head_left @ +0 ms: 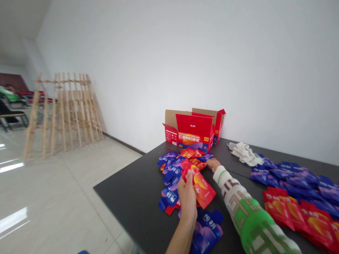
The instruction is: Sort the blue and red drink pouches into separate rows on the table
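Note:
A red pouch with orange fruit printed on it is gripped in my left hand, thumb on top, held over the pile. My right hand, in a white and green patterned sleeve, is at the pile's right edge. Its fingers are closed together at the edge of a pouch there; the fingertips are partly hidden. Blue pouches and red pouches overlap in this pile. Nearer to me, a blue pouch lies partly behind my left forearm.
An open red carton stands behind the pile, with another open carton behind it. White cloth lies right of them. More blue pouches and red pouches cover the table's right side. Wooden frames lean on the wall.

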Available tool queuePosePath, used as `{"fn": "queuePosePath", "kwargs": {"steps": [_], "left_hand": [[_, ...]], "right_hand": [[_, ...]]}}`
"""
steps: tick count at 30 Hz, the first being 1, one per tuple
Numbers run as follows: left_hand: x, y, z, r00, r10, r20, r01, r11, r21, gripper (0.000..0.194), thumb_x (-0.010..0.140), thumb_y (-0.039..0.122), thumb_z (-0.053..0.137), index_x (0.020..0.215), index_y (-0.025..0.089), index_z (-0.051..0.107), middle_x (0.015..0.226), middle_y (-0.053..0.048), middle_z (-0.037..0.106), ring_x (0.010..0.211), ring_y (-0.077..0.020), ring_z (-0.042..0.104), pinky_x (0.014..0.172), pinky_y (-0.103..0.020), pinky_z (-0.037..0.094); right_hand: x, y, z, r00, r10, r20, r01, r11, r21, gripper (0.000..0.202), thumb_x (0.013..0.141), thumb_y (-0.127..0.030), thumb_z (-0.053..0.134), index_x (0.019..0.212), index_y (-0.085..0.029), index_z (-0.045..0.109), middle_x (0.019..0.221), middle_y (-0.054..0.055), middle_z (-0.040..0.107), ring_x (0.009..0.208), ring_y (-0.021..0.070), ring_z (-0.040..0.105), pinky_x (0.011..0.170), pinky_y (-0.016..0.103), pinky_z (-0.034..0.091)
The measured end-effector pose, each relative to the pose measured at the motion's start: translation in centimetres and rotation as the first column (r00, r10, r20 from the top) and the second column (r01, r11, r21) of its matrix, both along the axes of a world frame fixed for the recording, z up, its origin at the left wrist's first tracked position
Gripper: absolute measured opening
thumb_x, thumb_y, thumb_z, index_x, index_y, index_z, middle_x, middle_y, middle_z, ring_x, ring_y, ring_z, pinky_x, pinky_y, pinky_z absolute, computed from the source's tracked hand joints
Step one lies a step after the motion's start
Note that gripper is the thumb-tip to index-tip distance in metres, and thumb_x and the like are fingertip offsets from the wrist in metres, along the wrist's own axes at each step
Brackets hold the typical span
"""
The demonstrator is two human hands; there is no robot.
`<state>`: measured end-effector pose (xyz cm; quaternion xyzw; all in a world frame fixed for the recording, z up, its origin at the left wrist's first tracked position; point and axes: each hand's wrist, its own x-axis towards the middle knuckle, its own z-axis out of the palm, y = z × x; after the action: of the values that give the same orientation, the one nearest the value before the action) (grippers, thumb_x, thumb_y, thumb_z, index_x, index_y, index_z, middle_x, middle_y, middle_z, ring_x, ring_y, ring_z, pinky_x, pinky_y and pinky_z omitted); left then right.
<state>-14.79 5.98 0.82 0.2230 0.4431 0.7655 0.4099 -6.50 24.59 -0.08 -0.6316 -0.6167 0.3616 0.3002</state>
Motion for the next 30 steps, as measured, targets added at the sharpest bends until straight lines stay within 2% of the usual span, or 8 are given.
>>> {"fn": "queuePosePath", "kwargs": {"steps": [3, 5, 10, 13, 15, 18, 21, 30], "left_hand": [[0.0, 0.0, 0.0, 1.0, 0.001, 0.001, -0.001, 1.0, 0.027, 0.04, 0.072, 0.054, 0.071, 0.086, 0.017, 0.067, 0.082, -0.003, 0.072, 0.077, -0.0173, 0.065, 0.073, -0.026, 0.048], [-0.1, 0.0, 0.0, 1.0, 0.006, 0.005, -0.006, 1.0, 0.027, 0.04, 0.071, 0.054, 0.071, 0.085, 0.016, 0.067, 0.081, -0.003, 0.072, 0.076, -0.0176, 0.065, 0.072, -0.027, 0.048], [-0.1, -0.2, 0.2, 1.0, -0.031, 0.005, 0.031, 0.999, -0.008, 0.042, 0.068, 0.056, 0.073, 0.081, 0.016, 0.068, 0.066, 0.001, 0.066, 0.061, -0.0145, 0.06, 0.064, -0.025, 0.046], [0.1, -0.3, 0.4, 0.996, -0.088, -0.033, 0.087, 0.996, -0.031, 0.041, 0.07, 0.056, 0.072, 0.079, 0.017, 0.067, 0.063, 0.002, 0.063, 0.057, -0.0131, 0.057, 0.058, -0.023, 0.043], [0.6, -0.5, 0.4, 0.989, -0.135, -0.056, 0.134, 0.991, -0.029, 0.039, 0.072, 0.055, 0.071, 0.079, 0.016, 0.067, 0.066, 0.001, 0.065, 0.059, -0.0131, 0.057, 0.059, -0.023, 0.042], [1.4, -0.7, 0.3, 0.956, -0.295, -0.005, 0.295, 0.955, 0.042, 0.038, 0.077, 0.052, 0.069, 0.089, 0.016, 0.069, 0.075, -0.002, 0.069, 0.065, -0.0151, 0.062, 0.065, -0.025, 0.046], [2.1, -1.0, 0.2, 0.895, -0.442, 0.066, 0.431, 0.892, 0.133, 0.041, 0.08, 0.051, 0.065, 0.101, 0.015, 0.068, 0.084, -0.006, 0.072, 0.076, -0.0186, 0.066, 0.075, -0.029, 0.049], [3.4, -1.8, 0.8, 0.883, -0.466, -0.055, 0.469, 0.88, 0.07, 0.052, 0.085, 0.063, 0.049, 0.104, 0.02, 0.07, 0.102, -0.007, 0.073, 0.096, -0.0222, 0.065, 0.087, -0.031, 0.048]], "right_hand": [[1.2, -0.8, 0.6, 0.998, -0.027, -0.059, 0.018, 0.99, -0.142, 0.026, 0.099, -0.032, 0.059, 0.114, -0.011, 0.059, 0.105, 0.007, 0.06, 0.087, 0.0163, 0.062, 0.076, 0.032, 0.056], [2.7, -1.4, 1.3, 0.992, -0.015, -0.123, -0.002, 0.991, -0.134, 0.021, 0.1, -0.03, 0.058, 0.108, -0.011, 0.06, 0.096, 0.004, 0.061, 0.078, 0.0136, 0.062, 0.07, 0.028, 0.055], [8.3, -3.6, 4.9, 0.978, 0.057, -0.202, -0.036, 0.993, 0.108, 0.013, 0.093, -0.013, 0.044, 0.086, -0.014, 0.055, 0.072, -0.001, 0.057, 0.065, 0.0116, 0.057, 0.057, 0.018, 0.043], [10.6, -6.1, 7.3, 0.977, 0.162, -0.136, -0.118, 0.951, 0.287, 0.009, 0.088, -0.022, 0.05, 0.083, -0.016, 0.055, 0.07, -0.002, 0.057, 0.065, 0.0133, 0.055, 0.055, 0.019, 0.039], [10.7, -8.5, 8.0, 0.959, 0.28, -0.045, -0.239, 0.884, 0.402, 0.015, 0.088, -0.032, 0.051, 0.085, -0.017, 0.056, 0.069, -0.001, 0.058, 0.063, 0.0141, 0.053, 0.054, 0.02, 0.038], [8.9, -12.1, 7.1, 0.936, 0.349, 0.039, -0.323, 0.81, 0.49, 0.022, 0.091, -0.039, 0.046, 0.086, -0.019, 0.054, 0.066, -0.002, 0.056, 0.058, 0.0141, 0.05, 0.054, 0.022, 0.036], [6.3, -14.8, 5.1, 0.969, 0.244, 0.034, -0.224, 0.813, 0.538, 0.024, 0.093, -0.038, 0.04, 0.086, -0.019, 0.052, 0.072, -0.001, 0.059, 0.064, 0.0157, 0.055, 0.061, 0.025, 0.037], [4.3, -17.5, 3.3, 0.997, -0.019, 0.073, -0.028, 0.811, 0.585, 0.023, 0.097, -0.034, 0.033, 0.088, -0.02, 0.048, 0.071, 0.0, 0.057, 0.064, 0.019, 0.057, 0.061, 0.027, 0.032]]}}
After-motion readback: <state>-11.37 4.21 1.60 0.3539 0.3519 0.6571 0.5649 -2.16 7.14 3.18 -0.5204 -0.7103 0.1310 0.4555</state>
